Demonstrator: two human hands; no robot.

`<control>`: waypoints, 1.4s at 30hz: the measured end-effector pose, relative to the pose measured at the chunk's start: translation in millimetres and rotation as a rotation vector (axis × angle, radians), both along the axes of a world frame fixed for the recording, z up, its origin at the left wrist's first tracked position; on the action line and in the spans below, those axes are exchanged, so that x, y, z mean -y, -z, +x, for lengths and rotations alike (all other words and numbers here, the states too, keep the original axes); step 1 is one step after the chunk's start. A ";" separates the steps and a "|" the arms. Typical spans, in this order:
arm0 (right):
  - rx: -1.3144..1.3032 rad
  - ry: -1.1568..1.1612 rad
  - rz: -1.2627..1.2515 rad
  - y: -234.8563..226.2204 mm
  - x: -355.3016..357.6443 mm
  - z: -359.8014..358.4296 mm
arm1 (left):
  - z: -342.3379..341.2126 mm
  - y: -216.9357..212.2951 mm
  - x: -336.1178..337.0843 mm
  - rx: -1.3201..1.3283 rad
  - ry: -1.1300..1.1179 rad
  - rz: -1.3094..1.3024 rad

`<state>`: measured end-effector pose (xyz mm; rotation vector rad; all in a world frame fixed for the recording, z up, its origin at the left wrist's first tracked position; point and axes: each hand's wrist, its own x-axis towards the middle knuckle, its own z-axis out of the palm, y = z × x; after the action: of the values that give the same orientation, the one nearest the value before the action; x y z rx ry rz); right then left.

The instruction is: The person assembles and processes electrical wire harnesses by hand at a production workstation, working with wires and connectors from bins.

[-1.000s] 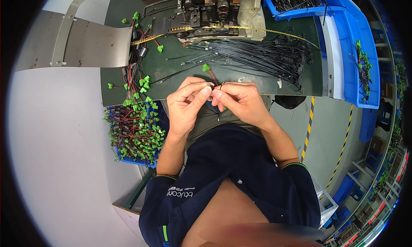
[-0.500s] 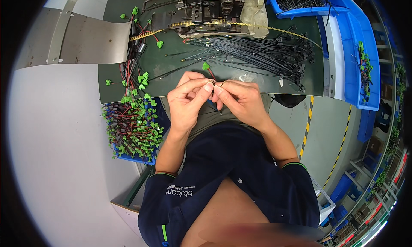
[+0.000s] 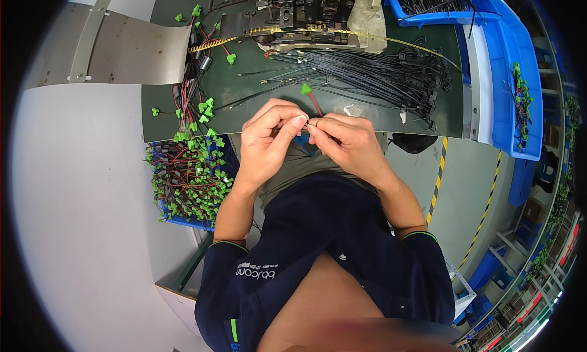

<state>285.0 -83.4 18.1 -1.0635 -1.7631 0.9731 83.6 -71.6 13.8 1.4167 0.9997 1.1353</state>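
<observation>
"Two hands I see in the head view, the left hand (image 3: 269,140) and the right hand (image 3: 353,141). How do they stand, please?"

"They meet nearly tip to tip, just before the near edge of the table (image 3: 232,116). Each has thumb and forefinger pinched together, as I judge it on the red wire (image 3: 315,103). What is between the fingertips is too small for me to tell more."

"And which way does this wire lie?"

"From the fingertips it goes forward, leaning a little to the left, up to its green connector (image 3: 306,89). Its lower part disappears behind the right fingers, so that hand is nearer to the wire. Just beyond, mostly to the right, I see the black cables (image 3: 373,74)."
</observation>
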 end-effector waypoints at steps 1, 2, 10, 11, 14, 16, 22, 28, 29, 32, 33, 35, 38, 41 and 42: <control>0.018 0.003 0.022 -0.3 0.0 0.5 | -0.8 0.7 -1.5 -0.057 0.006 0.025; 0.001 0.008 -0.012 -0.5 0.3 1.2 | -0.5 1.5 -2.0 -0.113 0.020 0.051; -0.027 -0.006 -0.015 2.5 2.2 3.2 | -0.6 -4.4 -10.0 -0.027 0.075 0.014; -0.027 -0.013 -0.014 3.1 2.1 3.0 | -3.3 -7.6 -11.4 -0.128 0.125 0.078; 0.009 -0.014 0.045 4.4 0.9 4.4 | -3.2 -14.0 -13.4 -0.389 0.151 0.328; 0.047 -0.014 0.119 4.9 -0.4 6.3 | -0.4 -16.0 -15.3 -0.516 0.135 0.499; 0.072 -0.076 0.122 2.8 -2.0 9.0 | -5.3 -13.4 -22.7 -0.573 0.187 0.656; -0.165 -0.030 -0.163 -4.1 1.6 0.9 | -14.9 -0.4 -21.5 0.134 -0.033 0.181; -0.188 -0.025 -0.193 -4.7 1.3 0.2 | -13.3 1.6 -17.8 0.268 -0.023 0.078; -0.240 -0.024 -0.256 -4.6 0.6 -1.5 | -5.1 7.2 -1.2 0.254 0.023 -0.054; -0.243 -0.025 -0.269 -4.0 0.3 -2.1 | -1.9 9.5 2.8 0.246 0.014 -0.021; -0.237 -0.031 -0.278 -2.5 -0.3 -3.2 | 4.3 14.5 8.8 0.281 -0.024 -0.059; -0.202 -0.044 -0.256 -0.6 -1.4 -3.2 | 6.9 18.5 12.4 0.304 -0.052 -0.090; -0.175 -0.056 -0.238 -0.3 -1.5 -1.9 | 7.4 18.8 12.2 0.332 -0.055 -0.104; -0.184 -0.055 -0.242 -0.6 -1.3 -1.5 | 7.8 18.4 12.1 0.344 -0.057 -0.121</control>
<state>283.4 -82.1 18.7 -1.0414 -1.5597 1.3011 91.3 -83.7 -4.6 1.0581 0.8497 1.2864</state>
